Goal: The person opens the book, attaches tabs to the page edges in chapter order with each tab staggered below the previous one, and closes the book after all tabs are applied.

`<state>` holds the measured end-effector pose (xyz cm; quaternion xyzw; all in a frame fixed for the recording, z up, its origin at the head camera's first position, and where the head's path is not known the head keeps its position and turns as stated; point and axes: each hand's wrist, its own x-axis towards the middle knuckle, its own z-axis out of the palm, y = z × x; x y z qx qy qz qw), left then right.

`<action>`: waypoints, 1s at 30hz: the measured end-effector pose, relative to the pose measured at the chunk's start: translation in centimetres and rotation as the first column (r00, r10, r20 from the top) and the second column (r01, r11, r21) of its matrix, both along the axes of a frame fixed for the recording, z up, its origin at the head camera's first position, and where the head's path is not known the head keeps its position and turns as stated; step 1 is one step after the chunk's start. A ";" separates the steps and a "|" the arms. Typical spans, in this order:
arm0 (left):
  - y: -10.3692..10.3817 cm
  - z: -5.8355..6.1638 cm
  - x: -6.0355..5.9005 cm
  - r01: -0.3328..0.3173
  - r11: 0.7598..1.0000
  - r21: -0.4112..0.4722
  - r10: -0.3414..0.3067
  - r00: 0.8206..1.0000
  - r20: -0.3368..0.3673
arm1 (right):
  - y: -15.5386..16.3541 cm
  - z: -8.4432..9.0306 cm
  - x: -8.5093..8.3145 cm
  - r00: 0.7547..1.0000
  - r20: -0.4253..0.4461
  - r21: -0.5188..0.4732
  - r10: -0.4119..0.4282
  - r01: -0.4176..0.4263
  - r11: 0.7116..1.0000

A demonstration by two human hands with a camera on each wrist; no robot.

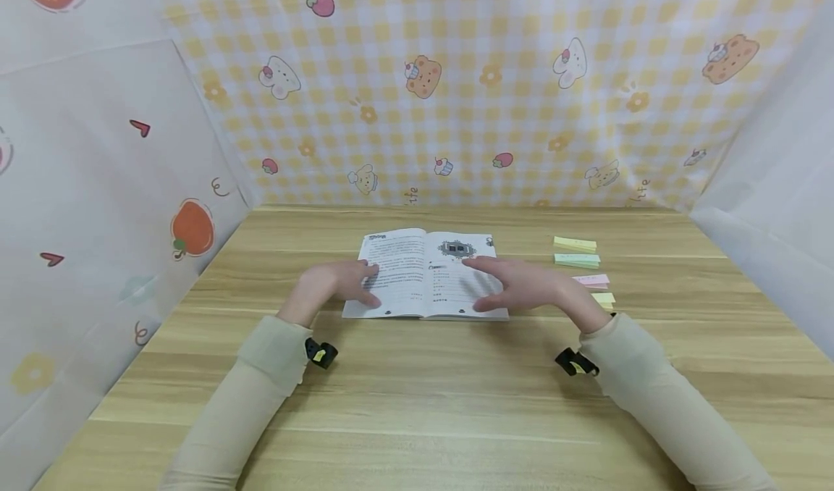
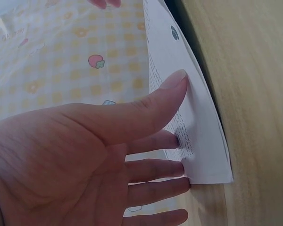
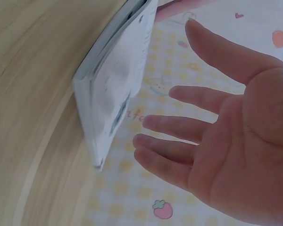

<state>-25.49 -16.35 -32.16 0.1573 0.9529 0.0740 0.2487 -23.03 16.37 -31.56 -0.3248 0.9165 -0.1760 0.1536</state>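
Observation:
An open booklet [image 1: 426, 274] with printed pages lies flat on the wooden table [image 1: 417, 389]. My left hand [image 1: 342, 282] rests with straight fingers on its left page [image 2: 188, 117]; the thumb and fingertips touch the paper near the page's corner. My right hand [image 1: 521, 288] hovers just above the right page with fingers spread and straight, holding nothing. In the right wrist view the right hand [image 3: 217, 136] is apart from the booklet [image 3: 118, 80].
Several pads of sticky notes lie right of the booklet: yellow [image 1: 575, 243], green [image 1: 577, 260], pink [image 1: 594, 280] and pale yellow [image 1: 604, 299]. Patterned cloth walls [image 1: 456, 85] enclose the table at the back and both sides.

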 end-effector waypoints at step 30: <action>0.2 0.1 0.1 0.010 1.000 0.002 -0.010 1.000 0.012 | 1.9 -1.4 -1.7 0.997 0.067 0.096 -0.046 0.039 0.995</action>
